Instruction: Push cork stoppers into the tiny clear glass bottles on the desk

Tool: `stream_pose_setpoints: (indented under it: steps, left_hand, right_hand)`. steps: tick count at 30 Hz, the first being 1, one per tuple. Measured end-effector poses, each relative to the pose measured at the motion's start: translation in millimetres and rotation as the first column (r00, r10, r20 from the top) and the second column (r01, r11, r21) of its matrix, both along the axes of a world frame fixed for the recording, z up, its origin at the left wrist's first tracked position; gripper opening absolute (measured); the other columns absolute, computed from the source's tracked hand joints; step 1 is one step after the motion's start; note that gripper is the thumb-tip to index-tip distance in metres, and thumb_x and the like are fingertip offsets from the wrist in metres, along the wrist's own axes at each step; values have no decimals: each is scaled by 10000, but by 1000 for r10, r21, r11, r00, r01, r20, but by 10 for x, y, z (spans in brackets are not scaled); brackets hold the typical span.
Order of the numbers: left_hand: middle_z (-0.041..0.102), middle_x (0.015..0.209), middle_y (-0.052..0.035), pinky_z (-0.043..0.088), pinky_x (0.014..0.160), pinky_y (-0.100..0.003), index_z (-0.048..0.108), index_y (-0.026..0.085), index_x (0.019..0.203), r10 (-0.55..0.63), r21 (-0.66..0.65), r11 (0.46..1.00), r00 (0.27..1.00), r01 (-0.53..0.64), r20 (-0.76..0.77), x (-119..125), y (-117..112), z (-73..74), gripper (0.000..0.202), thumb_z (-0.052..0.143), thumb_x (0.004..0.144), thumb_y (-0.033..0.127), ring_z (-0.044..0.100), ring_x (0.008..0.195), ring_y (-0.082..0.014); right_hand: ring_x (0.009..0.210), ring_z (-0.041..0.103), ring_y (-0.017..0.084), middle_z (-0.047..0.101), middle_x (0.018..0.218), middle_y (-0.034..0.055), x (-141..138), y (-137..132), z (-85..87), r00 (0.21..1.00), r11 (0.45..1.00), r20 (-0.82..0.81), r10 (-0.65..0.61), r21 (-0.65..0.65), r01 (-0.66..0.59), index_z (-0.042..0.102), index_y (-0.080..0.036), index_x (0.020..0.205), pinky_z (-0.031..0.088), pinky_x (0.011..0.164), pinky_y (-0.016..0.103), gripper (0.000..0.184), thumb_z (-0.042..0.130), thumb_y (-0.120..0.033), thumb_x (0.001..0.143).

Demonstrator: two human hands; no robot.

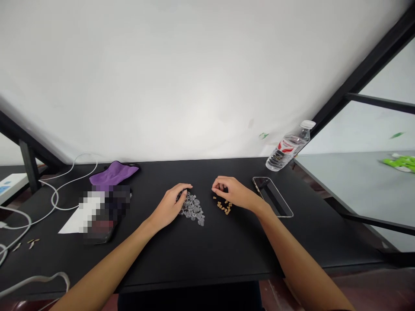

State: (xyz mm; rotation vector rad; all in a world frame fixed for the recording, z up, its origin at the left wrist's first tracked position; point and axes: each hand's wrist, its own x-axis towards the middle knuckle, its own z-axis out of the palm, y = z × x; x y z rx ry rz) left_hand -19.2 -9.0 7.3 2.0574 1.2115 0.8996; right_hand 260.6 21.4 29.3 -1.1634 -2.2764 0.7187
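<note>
Working over the black table [201,255], we have our two hands apart from each other. Our left hand [168,205] is at the left edge of the pile of clear pieces [193,208], its thumb and fingers slightly spread and curved over that side; whether a piece sits beneath them, we cannot tell. Our right hand [238,193] is to the right of the pile, thumb and fingertips drawn close together, and we cannot tell whether they pinch anything. Below those fingertips, also right of the pile, the tan pieces [227,211] lie in a loose cluster that does not touch it.

We judge the step in hand to be fine fingertip handling of these small pieces, with the two kinds lying separately. To us, the next move calls for a light thumb-and-finger pinch on one piece at a time, leaving its neighbours undisturbed, and for a steady left hand that pushes no clear pieces toward the tan ones. Farther right of the pile lies a phone [275,196], with a water bottle [287,149] beyond; well left of the pile is a purple cloth [115,173]. Those three seem to need nothing from us.
</note>
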Motion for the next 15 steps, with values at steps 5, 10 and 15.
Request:
stream_pose_setpoints:
  steps: [5,10,15]
  left_hand:
    - [676,1350,-61,430,1168,-414,664,258,1274,29,42,999,999,-28,-20,-48,53,-40,318,431,1065,314,594,1326,-234]
    - [666,1368,-67,413,1182,-455,656,261,1288,69,81,995,996,-65,-49,-131,125,-122,331,418,1059,286,575,1348,-236]
    - [659,1384,-69,424,1174,-463,663,249,1275,108,85,991,994,-106,-22,-214,191,-208,383,366,1040,187,594,1330,-217]
  right_hand:
    - [720,552,150,603,830,3,-69,-58,-31,1000,1000,-18,-19,-3,19,657,-206,873,439,700,274,161,562,-263,990]
    - [720,554,155,620,831,3,-106,-58,-14,998,999,-58,-35,-30,34,648,-206,885,445,695,280,171,538,-267,1000]
    - [750,567,170,636,842,14,-103,-48,17,993,997,-92,-76,-21,74,641,-207,891,450,709,294,190,516,-286,1010]
